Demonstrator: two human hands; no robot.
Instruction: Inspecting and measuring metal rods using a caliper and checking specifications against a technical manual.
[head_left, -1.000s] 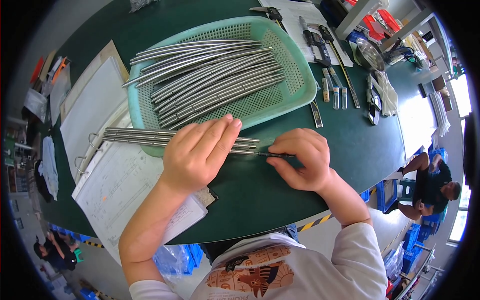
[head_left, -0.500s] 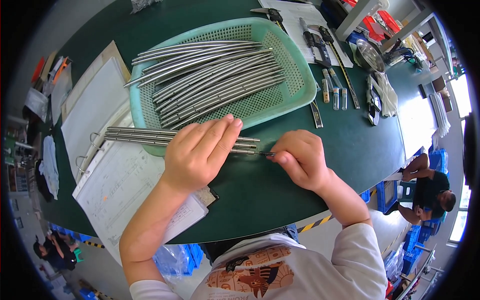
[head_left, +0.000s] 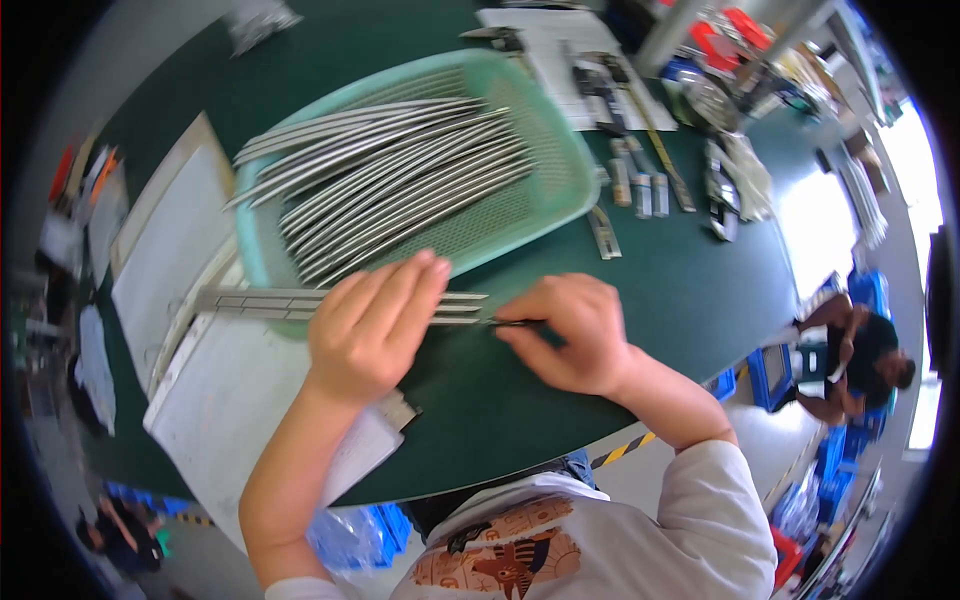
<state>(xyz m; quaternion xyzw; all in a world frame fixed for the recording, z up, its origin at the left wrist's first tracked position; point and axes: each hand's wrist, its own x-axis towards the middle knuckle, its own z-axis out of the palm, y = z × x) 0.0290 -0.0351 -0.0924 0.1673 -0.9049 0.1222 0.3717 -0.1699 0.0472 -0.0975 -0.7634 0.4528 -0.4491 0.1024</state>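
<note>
Several slim metal rods (head_left: 255,302) lie side by side under my left hand (head_left: 362,335). Its fingers stretch together across them, closed on the bundle, with the thumb hidden. The rods' right ends stick out past my fingertips. My right hand (head_left: 572,330) is pinched closed on a thin dark tool (head_left: 515,322) at those ends. Blur hides whether the tool's tip is inside a rod or just beside it. Behind my hands, a pale green perforated basket (head_left: 572,135) holds many more metal rods (head_left: 400,185).
An open ring binder with drawings (head_left: 235,380) lies under the rods' left part. Calipers (head_left: 598,90), small capped vials (head_left: 640,190) and a metal bowl (head_left: 708,105) are at the back right. A person (head_left: 868,350) sits beyond the table at right, another (head_left: 120,535) at lower left.
The whole scene has shifted left in the picture and blurred. My right fingers have come closer to the rod ends, and less of the dark tool shows beyond them. My left hand stays on the rods.
</note>
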